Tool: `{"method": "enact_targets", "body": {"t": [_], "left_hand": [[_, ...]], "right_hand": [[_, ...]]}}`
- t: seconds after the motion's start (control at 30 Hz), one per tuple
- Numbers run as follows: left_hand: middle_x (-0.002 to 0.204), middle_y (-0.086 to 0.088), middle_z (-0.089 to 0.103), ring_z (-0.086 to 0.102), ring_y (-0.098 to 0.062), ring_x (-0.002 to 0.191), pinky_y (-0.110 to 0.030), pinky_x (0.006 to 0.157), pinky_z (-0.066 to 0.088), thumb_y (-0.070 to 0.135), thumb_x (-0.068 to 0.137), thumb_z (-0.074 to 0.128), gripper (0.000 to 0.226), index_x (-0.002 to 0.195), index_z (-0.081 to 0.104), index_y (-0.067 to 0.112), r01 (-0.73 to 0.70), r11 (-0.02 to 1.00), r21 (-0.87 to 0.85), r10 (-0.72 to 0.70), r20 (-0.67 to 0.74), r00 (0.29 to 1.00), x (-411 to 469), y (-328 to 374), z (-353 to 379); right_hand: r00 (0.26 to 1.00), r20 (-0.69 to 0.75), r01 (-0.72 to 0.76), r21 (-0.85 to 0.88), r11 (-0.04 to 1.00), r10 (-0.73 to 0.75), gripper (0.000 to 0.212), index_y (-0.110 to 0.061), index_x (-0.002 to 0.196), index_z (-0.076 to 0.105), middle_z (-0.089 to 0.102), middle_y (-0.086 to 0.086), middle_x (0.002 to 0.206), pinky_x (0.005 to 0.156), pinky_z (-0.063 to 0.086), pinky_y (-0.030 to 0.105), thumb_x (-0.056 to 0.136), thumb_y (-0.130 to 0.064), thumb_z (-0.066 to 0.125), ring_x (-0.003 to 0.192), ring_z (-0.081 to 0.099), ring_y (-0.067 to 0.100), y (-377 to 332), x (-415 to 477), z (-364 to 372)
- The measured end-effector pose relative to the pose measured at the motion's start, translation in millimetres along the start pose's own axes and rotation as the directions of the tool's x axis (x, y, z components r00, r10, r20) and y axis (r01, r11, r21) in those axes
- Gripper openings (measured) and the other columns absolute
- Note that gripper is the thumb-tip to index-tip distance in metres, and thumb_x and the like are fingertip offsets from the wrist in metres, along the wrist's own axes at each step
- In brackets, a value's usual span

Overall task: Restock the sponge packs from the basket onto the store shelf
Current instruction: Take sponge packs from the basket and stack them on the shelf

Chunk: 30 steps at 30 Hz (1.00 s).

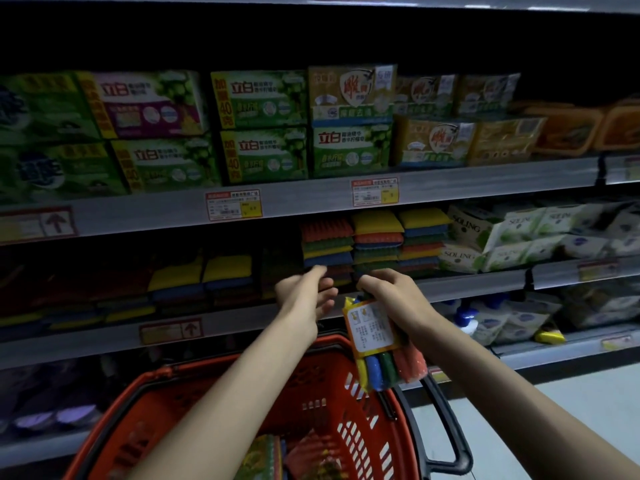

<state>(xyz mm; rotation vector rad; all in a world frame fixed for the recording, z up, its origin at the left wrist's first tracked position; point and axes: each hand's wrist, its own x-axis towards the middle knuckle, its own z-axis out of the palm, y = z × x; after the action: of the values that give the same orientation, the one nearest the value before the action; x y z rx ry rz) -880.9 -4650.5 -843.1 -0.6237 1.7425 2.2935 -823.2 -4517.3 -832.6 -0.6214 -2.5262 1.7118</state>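
Observation:
My right hand [391, 292] grips the top of a sponge pack [384, 344] with yellow, blue, green and red sponges and a white label; the pack hangs down above the red basket [367, 420]. My left hand [304, 292] is raised beside it with loose fingers, holding nothing, just in front of the shelf edge. Behind both hands, stacks of coloured sponge packs [374, 240] fill the middle shelf [485, 282]. More sponge packs [304, 455] lie in the bottom of the basket, partly hidden by my forearms.
Green and yellow soap boxes [263, 126] line the shelf above. White packets [512, 237] sit to the right of the sponges. Darker sponge stacks [201, 278] fill the shelf's left part. The basket's black handle [446, 427] hangs on its right side, over the pale floor [571, 403].

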Motion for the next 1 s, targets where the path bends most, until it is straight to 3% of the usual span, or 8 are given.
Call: {"method": "enact_targets", "body": {"t": [0.13,0.27,0.53,0.73,0.87,1.0], "left_hand": [[0.087,-0.012,0.074,0.067,-0.016,0.06,-0.019,0.039,0.048,0.015,0.096,0.068,0.014,0.099,0.067,0.001,0.043,0.995,-0.088,-0.045,-0.017,0.999,-1,1,6],[0.086,-0.012,0.074,0.068,-0.015,0.059,-0.02,0.04,0.047,0.014,0.098,0.065,0.013,0.094,0.065,0.002,0.035,0.996,-0.086,-0.036,-0.016,0.999,1,-1,9],[0.081,-0.01,0.073,0.069,-0.016,0.059,-0.02,0.04,0.048,0.014,0.098,0.064,0.016,0.085,0.065,0.005,0.001,1.0,-0.014,-0.001,0.0,1.0,5,-1,13],[0.087,-0.011,0.077,0.073,-0.017,0.061,-0.023,0.045,0.052,0.027,0.093,0.074,0.022,0.098,0.072,0.005,-0.044,0.987,0.157,0.031,0.085,0.996,-8,3,-5],[0.098,-0.013,0.077,0.076,-0.024,0.081,-0.03,0.064,0.061,0.034,0.095,0.071,0.022,0.102,0.074,0.014,-0.278,0.89,0.362,0.177,0.288,0.941,-35,-1,-36],[0.105,0.001,0.076,0.074,-0.015,0.095,-0.042,0.09,0.06,0.049,0.097,0.062,0.028,0.111,0.073,0.027,-0.442,0.771,0.458,0.199,0.486,0.851,-60,-4,-76]], "right_hand": [[0.999,-0.022,-0.039,0.03,0.999,0.04,0.073,-0.02,0.123,0.065,0.073,0.002,0.107,0.091,0.059,0.05,0.063,-0.061,0.065,0.095,0.072,0.023,3,2,-4],[0.998,-0.023,-0.05,0.039,0.998,0.051,0.067,-0.021,0.119,0.065,0.074,0.003,0.103,0.088,0.061,0.05,0.065,-0.06,0.066,0.091,0.073,0.024,5,2,-8],[0.999,-0.017,-0.043,0.008,0.999,0.043,0.062,-0.025,0.109,0.068,0.075,0.001,0.1,0.091,0.059,0.051,0.059,-0.061,0.064,0.093,0.072,0.023,10,1,-14],[1.0,-0.019,0.018,-0.028,0.999,-0.019,0.07,-0.023,0.118,0.068,0.074,-0.002,0.107,0.094,0.057,0.05,0.061,-0.064,0.062,0.1,0.07,0.02,7,-10,-15],[0.993,-0.036,0.114,-0.035,0.993,-0.115,0.042,-0.024,0.115,0.07,0.073,-0.006,0.105,0.089,0.057,0.039,0.086,-0.055,0.066,0.098,0.069,0.013,8,-32,-9],[0.978,-0.069,0.199,0.017,0.98,-0.198,0.043,-0.029,0.108,0.072,0.074,-0.008,0.101,0.084,0.056,0.035,0.089,-0.067,0.063,0.098,0.068,0.008,6,-63,5]]}}
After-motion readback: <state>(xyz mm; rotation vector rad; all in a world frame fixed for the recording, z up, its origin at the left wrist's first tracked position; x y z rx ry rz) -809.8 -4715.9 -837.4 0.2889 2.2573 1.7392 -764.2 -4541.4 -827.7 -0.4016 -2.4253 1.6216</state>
